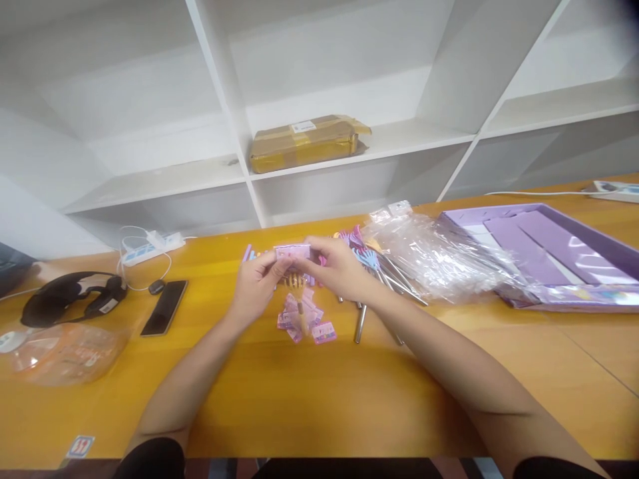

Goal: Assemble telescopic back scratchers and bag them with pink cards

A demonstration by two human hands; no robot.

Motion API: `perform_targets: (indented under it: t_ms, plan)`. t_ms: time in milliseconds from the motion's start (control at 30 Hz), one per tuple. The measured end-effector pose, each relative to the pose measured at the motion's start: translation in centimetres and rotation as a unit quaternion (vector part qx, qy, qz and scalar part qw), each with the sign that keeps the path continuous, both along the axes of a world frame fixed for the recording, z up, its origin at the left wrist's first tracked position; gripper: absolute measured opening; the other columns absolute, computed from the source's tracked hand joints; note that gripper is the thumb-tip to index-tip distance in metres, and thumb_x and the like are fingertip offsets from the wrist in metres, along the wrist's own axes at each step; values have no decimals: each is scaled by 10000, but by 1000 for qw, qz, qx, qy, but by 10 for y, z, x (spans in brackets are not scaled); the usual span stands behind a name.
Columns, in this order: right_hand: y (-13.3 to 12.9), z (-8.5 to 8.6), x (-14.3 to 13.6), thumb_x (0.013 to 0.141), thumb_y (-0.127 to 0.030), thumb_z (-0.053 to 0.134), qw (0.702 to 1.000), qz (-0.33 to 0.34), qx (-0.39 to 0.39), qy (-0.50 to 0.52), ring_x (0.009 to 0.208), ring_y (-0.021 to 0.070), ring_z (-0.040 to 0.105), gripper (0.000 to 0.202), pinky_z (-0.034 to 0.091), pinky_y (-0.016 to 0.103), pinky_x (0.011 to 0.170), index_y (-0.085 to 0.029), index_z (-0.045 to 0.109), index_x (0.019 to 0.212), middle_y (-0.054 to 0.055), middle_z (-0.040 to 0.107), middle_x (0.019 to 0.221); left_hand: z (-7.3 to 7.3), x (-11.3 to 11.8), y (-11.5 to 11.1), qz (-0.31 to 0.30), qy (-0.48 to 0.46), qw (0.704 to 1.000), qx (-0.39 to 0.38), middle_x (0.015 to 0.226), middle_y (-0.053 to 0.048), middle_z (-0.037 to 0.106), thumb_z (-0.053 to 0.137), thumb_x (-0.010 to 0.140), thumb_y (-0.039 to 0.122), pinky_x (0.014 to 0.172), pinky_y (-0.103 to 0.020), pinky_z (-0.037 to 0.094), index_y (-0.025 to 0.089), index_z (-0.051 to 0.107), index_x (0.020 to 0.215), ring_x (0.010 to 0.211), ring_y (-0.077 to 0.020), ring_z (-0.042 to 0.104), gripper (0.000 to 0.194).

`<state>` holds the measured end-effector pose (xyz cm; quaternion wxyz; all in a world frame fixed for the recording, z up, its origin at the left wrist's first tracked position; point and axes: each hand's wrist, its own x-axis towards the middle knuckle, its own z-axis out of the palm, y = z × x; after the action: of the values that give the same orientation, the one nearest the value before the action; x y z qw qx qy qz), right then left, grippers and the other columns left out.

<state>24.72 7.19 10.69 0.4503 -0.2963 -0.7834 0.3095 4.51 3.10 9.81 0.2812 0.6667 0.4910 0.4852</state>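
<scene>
My left hand [257, 286] and my right hand [339, 266] meet over the middle of the table, both with fingers closed on a small pink card [293, 251]. Just below the card hangs a gold, fork-shaped piece [296, 282] in what looks like a clear wrapper. Under it, several pink printed cards [324, 332] lie in a loose pile. Right of my right hand are colourful hand-shaped pieces [367, 257] and silver metal rods [360, 324]. Pastel-coloured sticks show partly behind my left hand.
Clear plastic bags [434, 253] and a purple box [529, 256] sit at the right. On the left are a phone [164, 307], a black neck pillow [54, 299], a plastic jug [64, 352] and a power strip [150, 249]. A taped carton [304, 143] rests on the shelf.
</scene>
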Motion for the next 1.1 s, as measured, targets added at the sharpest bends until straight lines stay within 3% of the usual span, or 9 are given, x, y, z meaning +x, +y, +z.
perform_targets:
  t_ms: [200, 467, 767, 1100]
  plan:
    - [0, 6, 8, 1019, -545, 667, 1000, 0, 19, -19, 641, 117, 444, 528, 335, 278, 648, -219, 426, 681, -41, 502, 626, 0, -2, 0, -6, 25, 1000, -4, 679, -9, 646, 658, 945, 715, 764, -332, 575, 197, 734, 761, 723, -178, 606, 555]
    - [6, 10, 18, 987, -624, 691, 996, 63, -56, -32, 616, 107, 497, 523, 384, 267, 613, -199, 582, 704, -28, 601, 640, 4, -4, -1, -26, 32, 999, -5, 660, -9, 640, 638, 956, 720, 728, -333, 573, 206, 733, 770, 716, -186, 611, 555]
    - [10, 18, 29, 1007, -554, 682, 984, 143, -96, -44, 608, 116, 604, 418, 486, 281, 643, -189, 700, 805, -3, 704, 714, 15, -12, -1, -58, 111, 992, 14, 620, 7, 591, 581, 995, 708, 709, -289, 495, 199, 638, 686, 643, -153, 528, 598]
    - [13, 22, 38, 1052, -446, 631, 979, 179, -56, -81, 685, 114, 636, 353, 503, 267, 669, -182, 727, 839, 4, 721, 766, 16, -23, 4, -116, 177, 976, 42, 616, 2, 577, 496, 1065, 608, 583, -256, 381, 197, 591, 680, 580, -132, 502, 571]
